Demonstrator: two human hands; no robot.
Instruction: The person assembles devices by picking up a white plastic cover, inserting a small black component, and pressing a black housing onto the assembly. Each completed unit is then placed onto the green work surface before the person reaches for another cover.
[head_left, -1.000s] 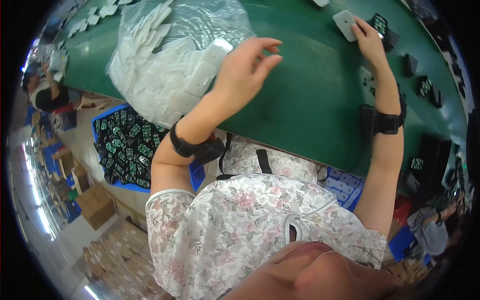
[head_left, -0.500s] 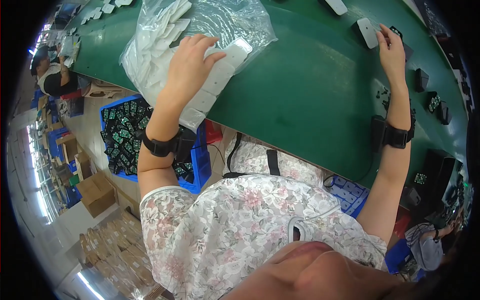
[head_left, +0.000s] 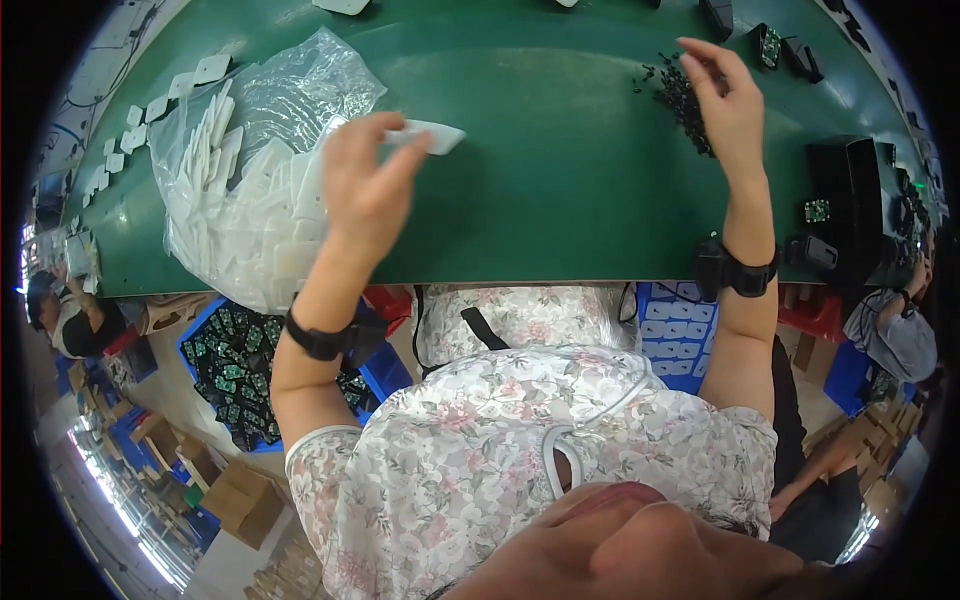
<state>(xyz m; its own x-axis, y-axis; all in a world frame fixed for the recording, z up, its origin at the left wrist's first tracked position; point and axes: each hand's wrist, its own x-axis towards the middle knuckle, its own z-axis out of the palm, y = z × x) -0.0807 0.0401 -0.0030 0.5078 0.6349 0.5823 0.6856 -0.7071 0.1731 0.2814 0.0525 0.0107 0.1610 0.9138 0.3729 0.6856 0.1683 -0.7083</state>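
My left hand (head_left: 362, 185) holds a flat white plastic piece (head_left: 432, 137) by one end, lifted just above the green table (head_left: 560, 210). Beside it on the left lies a clear plastic bag (head_left: 250, 180) full of the same white pieces. My right hand (head_left: 728, 100) hovers with fingers spread over a small heap of tiny black parts (head_left: 680, 95) at the table's right; whether it touches them I cannot tell. Both wrists wear black bands.
Several loose white pieces (head_left: 130, 130) lie along the far left of the table. Black devices (head_left: 770, 45) sit at the far right. A blue bin of green circuit boards (head_left: 235, 365) stands under the table's left. Other people work at the left (head_left: 65, 315) and right (head_left: 895, 325).
My left hand has pulled one white piece out of the bag and lifted it to the right. My right hand left the white piece at far right and came over the black parts.
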